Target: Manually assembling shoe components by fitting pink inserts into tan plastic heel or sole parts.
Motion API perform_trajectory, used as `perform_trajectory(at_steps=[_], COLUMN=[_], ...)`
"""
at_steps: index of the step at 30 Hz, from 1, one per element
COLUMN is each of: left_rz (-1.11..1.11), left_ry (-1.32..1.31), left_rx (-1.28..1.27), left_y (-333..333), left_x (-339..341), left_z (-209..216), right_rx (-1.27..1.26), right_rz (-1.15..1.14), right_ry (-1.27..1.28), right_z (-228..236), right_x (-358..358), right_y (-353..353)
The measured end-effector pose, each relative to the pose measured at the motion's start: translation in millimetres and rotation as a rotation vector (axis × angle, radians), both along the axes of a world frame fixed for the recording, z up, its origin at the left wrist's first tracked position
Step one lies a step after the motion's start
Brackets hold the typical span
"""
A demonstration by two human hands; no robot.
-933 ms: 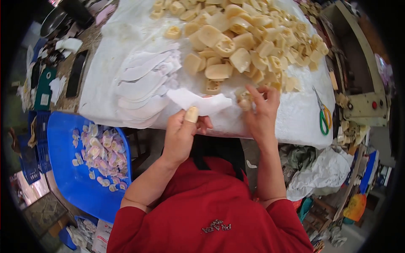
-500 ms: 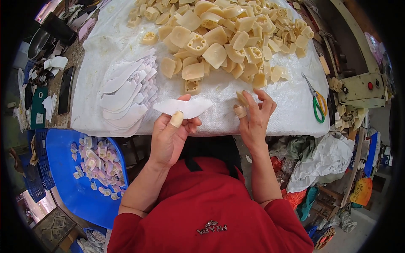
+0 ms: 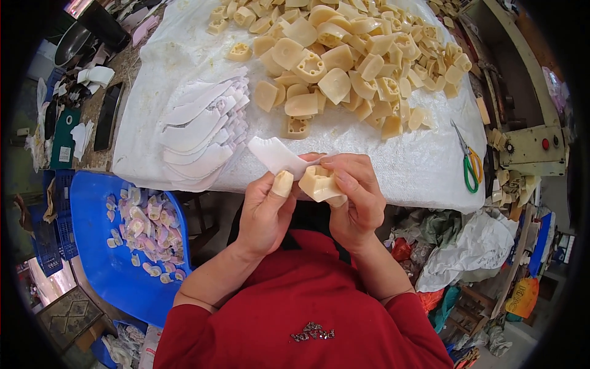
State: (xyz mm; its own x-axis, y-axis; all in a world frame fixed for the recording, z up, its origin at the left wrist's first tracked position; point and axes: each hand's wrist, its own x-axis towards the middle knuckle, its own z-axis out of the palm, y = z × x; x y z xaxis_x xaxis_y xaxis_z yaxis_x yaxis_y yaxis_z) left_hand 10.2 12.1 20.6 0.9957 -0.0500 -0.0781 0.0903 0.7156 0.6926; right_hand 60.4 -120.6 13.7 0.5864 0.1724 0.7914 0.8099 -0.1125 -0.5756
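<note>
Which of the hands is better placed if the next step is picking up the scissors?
Probably the right hand: it is nearer the scissors, though holding a beige molded piece. The left hand, farther away, grips a white cutout.

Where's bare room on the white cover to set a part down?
One patch: white cover between the right hand and the scissors, below the beige pile. Another: above the white cutouts, left of the pile. Crowded: top centre to upper right, under the pile.
</note>
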Motion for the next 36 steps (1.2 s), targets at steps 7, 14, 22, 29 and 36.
perform_trajectory(at_steps=[7,14,22,29,36], left_rz=[-0.035,0.032,0.215,0.272,0.332], left_ry=[0.009,-0.048,-0.179,-0.103,-0.293], left_rx=[-0.012,0.147,0.612,0.835,1.077], left_y=[-2.1,-5.1,14.1,10.8,6.9], left_x=[-5.0,-8.2,-0.3,-3.2,-2.4], left_z=[3.9,0.6,8.5,12.2,-0.1], right_rx=[-0.012,-0.179,-0.348,-0.698,-0.746], right_rz=[0.011,-0.108,-0.198,-0.298,-0.263], right_ry=[-0.026,-0.088,-0.131,-0.031,0.001], right_z=[-5.0,2.9,8.8,28.7,23.5], right_x=[0.4,0.0,2.8,-3.6,-1.6], right_y=[-0.9,-3.4,-11.5,-8.1,-7.5])
